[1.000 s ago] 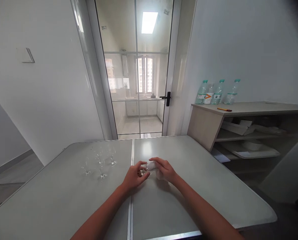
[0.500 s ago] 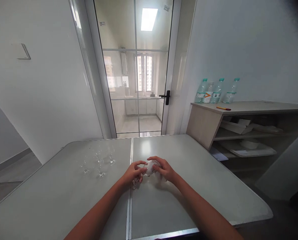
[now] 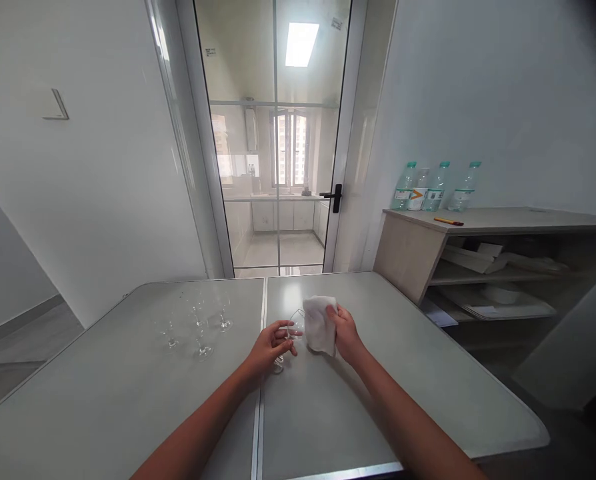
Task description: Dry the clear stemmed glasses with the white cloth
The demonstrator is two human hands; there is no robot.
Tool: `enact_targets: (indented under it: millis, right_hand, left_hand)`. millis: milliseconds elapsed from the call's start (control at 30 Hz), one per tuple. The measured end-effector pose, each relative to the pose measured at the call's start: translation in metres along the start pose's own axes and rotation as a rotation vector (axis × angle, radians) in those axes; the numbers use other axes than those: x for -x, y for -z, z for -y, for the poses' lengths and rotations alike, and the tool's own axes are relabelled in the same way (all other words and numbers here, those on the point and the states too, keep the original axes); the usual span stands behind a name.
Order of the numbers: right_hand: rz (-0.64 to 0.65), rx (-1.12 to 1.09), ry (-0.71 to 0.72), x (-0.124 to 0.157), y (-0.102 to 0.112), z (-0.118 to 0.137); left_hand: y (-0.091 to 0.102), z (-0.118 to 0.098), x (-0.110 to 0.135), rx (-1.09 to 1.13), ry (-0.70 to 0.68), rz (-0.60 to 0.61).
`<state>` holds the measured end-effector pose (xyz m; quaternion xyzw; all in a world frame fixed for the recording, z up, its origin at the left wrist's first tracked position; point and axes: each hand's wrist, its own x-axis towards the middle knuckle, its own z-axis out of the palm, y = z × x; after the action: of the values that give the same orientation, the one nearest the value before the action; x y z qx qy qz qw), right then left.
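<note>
1. Your left grip (image 3: 272, 347) holds the glass (image 3: 297, 321) over the bench (image 3: 388, 380), foot toward you, bowl away and right.
2. Your right grip (image 3: 348, 335) pinches the white cloth (image 3: 319, 327), just right of the bowl.

Bright far side, dim right
Ceiling light (image 3: 302, 45) and window (image 3: 298, 148) glow white; glare spots the far table (image 3: 408, 353); right-hand shelves (image 3: 455, 271) lie in shadow.

A clear stemmed glass (image 3: 297, 321) is held tilted, its bowl uppermost and leaning right. Just right of the glass, a soft white cloth (image 3: 320, 327) hangs creased, partly spread.
</note>
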<state>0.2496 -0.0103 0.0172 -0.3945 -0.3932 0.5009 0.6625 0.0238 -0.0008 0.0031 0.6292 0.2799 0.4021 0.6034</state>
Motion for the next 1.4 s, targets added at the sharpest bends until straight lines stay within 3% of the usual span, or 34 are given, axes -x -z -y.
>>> enact_targets:
  millis: [200,300,433,633,767,833,900,1000,1067,1133,1267,1400]
  right_hand:
    - [0.261,-0.114,-0.096,0.013,-0.016,-0.014]
    - [0.271,-0.055,-0.095,0.016,-0.020,-0.017]
    - [0.207,0.235,0.147,0.020,-0.018,-0.016]
    - [0.222,0.622,0.425,0.027,-0.012,-0.018]
    - [0.461,0.914,0.729,0.024,-0.009,-0.012]
    - [0.613,1.077,0.873,0.022,-0.010,-0.007]
    - [0.683,1.172,0.933,0.019,-0.011,-0.003]
    - [0.620,1.034,0.803,0.016,-0.010,-0.003]
    - [0.509,0.767,0.554,0.014,-0.007,-0.004]
    - [0.381,0.468,0.291,0.013,-0.005,-0.006]
    - [0.297,0.019,-0.008,0.011,-0.007,-0.009]
    - [0.246,-0.129,-0.073,0.012,-0.015,-0.016]
  left_hand:
    - [-0.010,0.002,0.003,-0.007,0.015,-0.012]
    - [-0.007,0.007,0.000,-0.014,-0.011,-0.062]
    - [0.000,0.005,-0.004,-0.059,-0.053,-0.179]
    - [-0.004,-0.001,-0.002,-0.069,-0.034,-0.216]
    - [-0.009,0.004,0.000,-0.187,-0.025,-0.209]
    - [-0.009,0.008,0.002,-0.396,-0.114,-0.207]
    - [-0.007,0.011,0.004,-0.695,-0.248,-0.193]
    - [-0.003,0.013,0.007,-1.082,-0.474,-0.091]
    - [-0.002,0.014,0.009,-1.202,-0.599,-0.021]
    - [-0.003,0.015,0.009,-1.215,-0.652,-0.030]
    - [-0.007,0.013,0.009,-1.049,-0.535,-0.159]
    - [-0.011,0.005,0.006,-0.744,-0.338,-0.294]
